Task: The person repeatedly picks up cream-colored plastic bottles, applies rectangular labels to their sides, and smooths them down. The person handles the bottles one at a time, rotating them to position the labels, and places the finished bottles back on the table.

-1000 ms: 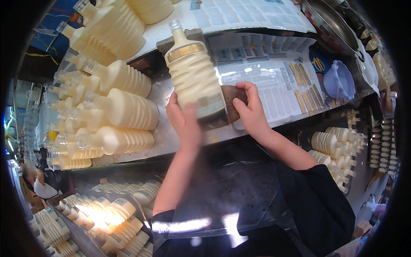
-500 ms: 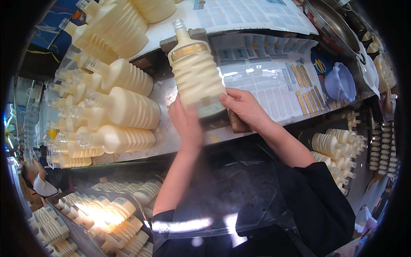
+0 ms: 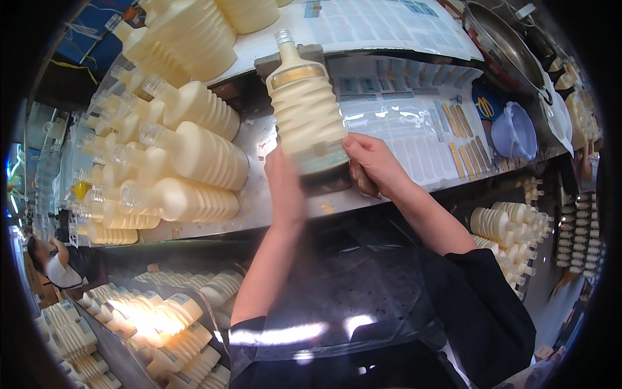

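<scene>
A cream bottle (image 3: 308, 110) with wavy ridges and a clear neck leans back on a dark block support on the bench, neck pointing away from me. A gold label (image 3: 300, 76) sits on its shoulder; a pale blue-green label (image 3: 322, 157) wraps its lower part. My right hand (image 3: 379, 162) is closed on the lower right side, thumb on the front edge and fingers curled. Against the lower left side lies my left hand (image 3: 284, 185), smeared by motion, so how its fingers are set does not show.
Several similar bottles (image 3: 197, 152) lie stacked on the left. Label sheets (image 3: 414, 146) with gold strips (image 3: 463, 120) cover the right bench, beside a lavender bucket (image 3: 514, 131). Bins of bottles (image 3: 155, 321) stand lower left, more bottles (image 3: 512, 223) lower right. Another person (image 3: 61, 262) is far left.
The bottle and bench sit slightly further right in view. My left hand has shifted off the lower label's front toward the bottle's left side; the right hand keeps its hold.
</scene>
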Action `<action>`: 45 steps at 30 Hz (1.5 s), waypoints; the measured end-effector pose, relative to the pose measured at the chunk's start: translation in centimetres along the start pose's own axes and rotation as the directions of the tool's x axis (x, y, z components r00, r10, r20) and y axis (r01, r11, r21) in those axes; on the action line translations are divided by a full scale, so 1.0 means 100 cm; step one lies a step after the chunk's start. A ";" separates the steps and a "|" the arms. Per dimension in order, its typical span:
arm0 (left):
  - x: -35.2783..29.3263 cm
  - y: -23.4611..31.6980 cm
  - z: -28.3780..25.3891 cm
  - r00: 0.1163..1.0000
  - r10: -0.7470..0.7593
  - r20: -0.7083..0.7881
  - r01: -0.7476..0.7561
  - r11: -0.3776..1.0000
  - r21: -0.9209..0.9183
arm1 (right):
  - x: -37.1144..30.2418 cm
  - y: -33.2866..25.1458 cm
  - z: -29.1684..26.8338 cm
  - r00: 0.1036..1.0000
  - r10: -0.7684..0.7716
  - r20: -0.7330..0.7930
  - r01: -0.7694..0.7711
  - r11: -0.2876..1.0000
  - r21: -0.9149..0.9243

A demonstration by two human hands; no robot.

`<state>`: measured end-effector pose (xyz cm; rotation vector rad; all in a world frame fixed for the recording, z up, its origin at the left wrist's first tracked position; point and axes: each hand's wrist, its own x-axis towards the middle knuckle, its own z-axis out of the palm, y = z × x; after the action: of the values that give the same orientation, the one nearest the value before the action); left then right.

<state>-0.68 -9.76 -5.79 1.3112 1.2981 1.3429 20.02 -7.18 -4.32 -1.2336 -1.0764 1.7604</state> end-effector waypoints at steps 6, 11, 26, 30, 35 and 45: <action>-0.005 -0.007 -0.009 1.000 0.012 0.003 -0.012 1.000 0.016 | 0.004 -0.020 -0.011 0.992 -0.015 -0.124 0.021 0.999 0.047; -0.005 -0.001 -0.010 0.953 0.301 0.030 -0.290 0.884 0.367 | -0.027 -0.057 0.007 0.873 -0.419 -0.252 0.385 0.907 -0.174; 0.002 0.015 0.000 0.806 0.590 -0.055 -0.446 0.665 0.599 | -0.060 -0.062 0.055 0.361 -0.774 0.520 0.641 -0.199 -0.742; 0.001 0.016 0.001 0.799 0.597 -0.071 -0.438 0.658 0.612 | -0.062 -0.065 0.057 0.360 -0.765 0.534 0.640 -0.213 -0.738; 0.002 0.017 0.003 0.787 0.613 -0.073 -0.447 0.648 0.616 | -0.064 -0.072 0.075 0.454 -0.733 0.507 0.595 -0.174 -0.785; -0.002 0.016 0.002 0.848 0.526 -0.063 -0.399 0.712 0.578 | -0.054 -0.086 0.066 0.775 -0.632 0.015 0.271 0.311 -0.911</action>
<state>-0.29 -10.15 -4.31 2.0457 1.6595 1.5546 16.02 -10.15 6.71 -1.4916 -1.9927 0.3658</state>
